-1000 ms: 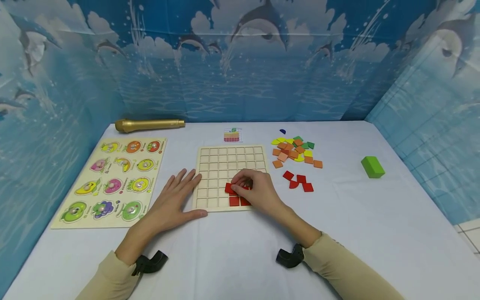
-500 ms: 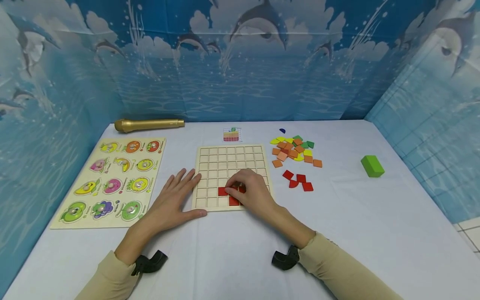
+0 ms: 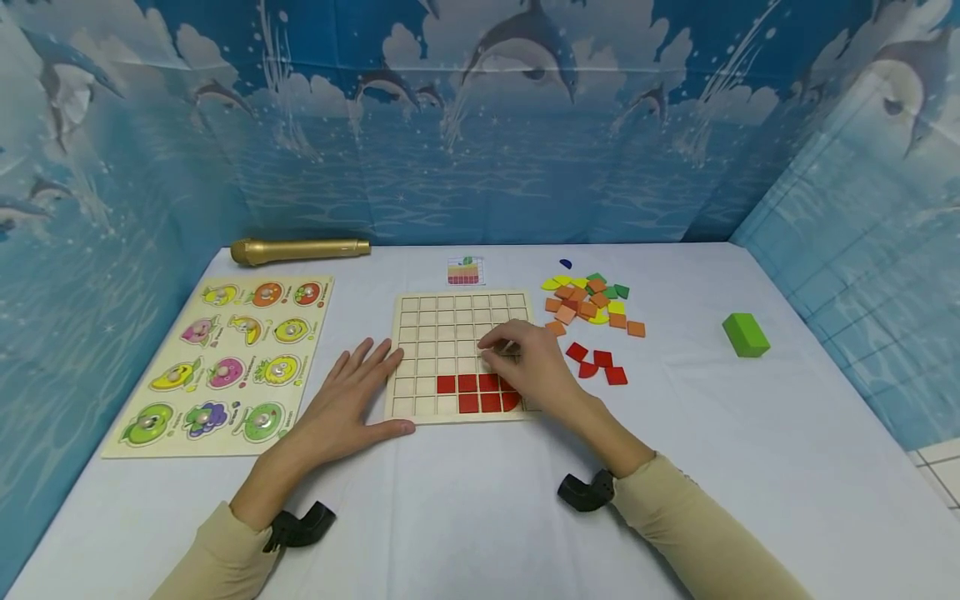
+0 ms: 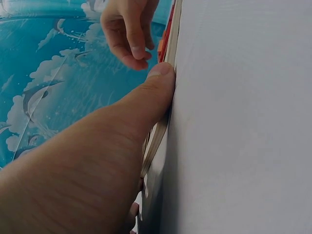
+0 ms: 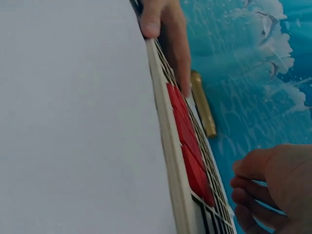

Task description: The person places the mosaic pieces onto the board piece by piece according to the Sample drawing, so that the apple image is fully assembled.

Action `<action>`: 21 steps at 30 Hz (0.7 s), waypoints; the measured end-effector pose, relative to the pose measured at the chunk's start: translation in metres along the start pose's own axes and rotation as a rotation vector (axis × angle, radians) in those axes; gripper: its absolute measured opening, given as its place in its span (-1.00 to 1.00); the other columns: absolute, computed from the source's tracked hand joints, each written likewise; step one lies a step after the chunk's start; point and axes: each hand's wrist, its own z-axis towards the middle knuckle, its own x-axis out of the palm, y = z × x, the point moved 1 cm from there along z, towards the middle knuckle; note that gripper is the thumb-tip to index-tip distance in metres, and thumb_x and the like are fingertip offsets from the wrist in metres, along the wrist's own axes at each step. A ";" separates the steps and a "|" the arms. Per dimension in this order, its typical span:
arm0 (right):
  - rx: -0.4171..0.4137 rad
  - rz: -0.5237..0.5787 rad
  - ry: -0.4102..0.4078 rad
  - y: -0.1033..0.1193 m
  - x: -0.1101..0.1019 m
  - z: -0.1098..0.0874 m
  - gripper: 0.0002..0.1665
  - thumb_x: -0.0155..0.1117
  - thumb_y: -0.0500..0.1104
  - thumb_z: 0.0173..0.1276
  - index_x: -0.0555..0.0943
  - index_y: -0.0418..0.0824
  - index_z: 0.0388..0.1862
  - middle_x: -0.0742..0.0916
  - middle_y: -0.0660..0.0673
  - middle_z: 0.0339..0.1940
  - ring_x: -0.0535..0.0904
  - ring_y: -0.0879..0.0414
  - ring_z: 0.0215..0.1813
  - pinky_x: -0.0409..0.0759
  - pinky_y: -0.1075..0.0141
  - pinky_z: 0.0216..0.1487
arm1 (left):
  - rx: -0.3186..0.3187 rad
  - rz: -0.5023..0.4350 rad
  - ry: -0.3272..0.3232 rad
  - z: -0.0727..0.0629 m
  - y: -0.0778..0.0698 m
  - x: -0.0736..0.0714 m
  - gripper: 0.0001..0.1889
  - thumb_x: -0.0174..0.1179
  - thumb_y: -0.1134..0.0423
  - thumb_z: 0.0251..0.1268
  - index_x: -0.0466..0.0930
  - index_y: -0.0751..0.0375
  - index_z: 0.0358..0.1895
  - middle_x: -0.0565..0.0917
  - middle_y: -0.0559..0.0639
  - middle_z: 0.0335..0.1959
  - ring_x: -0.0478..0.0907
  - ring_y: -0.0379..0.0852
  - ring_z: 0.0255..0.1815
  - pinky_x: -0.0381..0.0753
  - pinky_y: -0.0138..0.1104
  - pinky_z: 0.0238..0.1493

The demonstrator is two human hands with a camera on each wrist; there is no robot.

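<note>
The person's left hand (image 3: 348, 404) lies flat with its fingers spread apart. One fingertip touches the left edge of a pale wooden board with a square grid (image 3: 427, 340), and the thumb touches the board's near edge; these fingers are straight and grasp nothing.

The right hand (image 3: 528, 362) hangs above the right part of the board. Its fingers are loosely bent, with a small gap between thumb and forefinger, and the right wrist view shows nothing grasped between them: they are released.

The board lies flat on a white cloth-covered worktop (image 3: 450, 517). In its two nearest rows sit flat red pieces (image 3: 467, 383). The nearest row has two squares and, at their right, one piece with a rounded corner; the next row reaches one cell farther to the left, and its right end is partly hidden by the right hand.

Just beside the board, on the right, lie four loose red pieces (image 3: 602, 358), three square and one rounded. Behind these is a mixed pile of orange, yellow and green flat pieces (image 3: 588, 307). A small picture card (image 3: 466, 271) lies just beyond the board's far edge.
</note>
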 end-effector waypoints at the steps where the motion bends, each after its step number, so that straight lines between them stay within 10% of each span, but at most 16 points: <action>1: 0.009 -0.002 -0.013 -0.004 -0.005 0.002 -0.82 0.51 -0.26 0.38 0.80 -0.19 -0.06 0.83 -0.07 -0.11 0.70 0.05 -0.11 0.77 0.13 0.01 | 0.003 0.000 -0.003 0.000 0.000 0.000 0.12 0.41 -0.36 0.17 0.16 0.11 0.69 0.13 0.16 0.73 -0.12 0.24 0.77 -0.17 0.21 0.72; 21: 0.203 -0.121 -0.255 -0.091 -0.063 0.005 -0.59 0.18 -0.44 0.54 0.73 -0.21 0.25 0.78 -0.21 0.17 0.68 -0.12 0.10 0.68 0.01 0.04 | -0.006 0.004 0.014 -0.001 -0.001 0.000 0.13 0.42 -0.35 0.16 0.13 0.09 0.71 0.09 0.13 0.74 -0.15 0.22 0.78 -0.22 0.17 0.73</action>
